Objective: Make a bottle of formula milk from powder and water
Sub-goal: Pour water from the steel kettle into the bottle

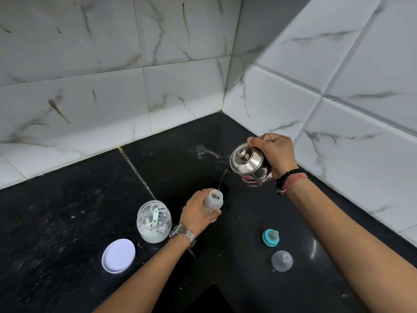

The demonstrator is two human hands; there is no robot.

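My left hand point(197, 212) grips a clear baby bottle point(213, 202) with no top, standing on the black counter point(67, 211). My right hand point(276, 153) holds a small steel kettle point(249, 164) tilted left above it. A thin stream of water point(222, 180) runs from the spout into the bottle's mouth. To the left stands an open clear jar of white powder point(154, 221) with a pale green scoop point(155, 218) inside. The jar's white lid point(118, 255) lies in front of it. The teal teat ring point(270, 237) and clear dome cap point(281, 261) lie to the right.
The counter fits into a corner of white marbled wall tiles point(361, 109). White powder is spilt on the counter point(204, 152) behind the kettle. The counter's front edge has a notch near the bottom centre point(209, 297).
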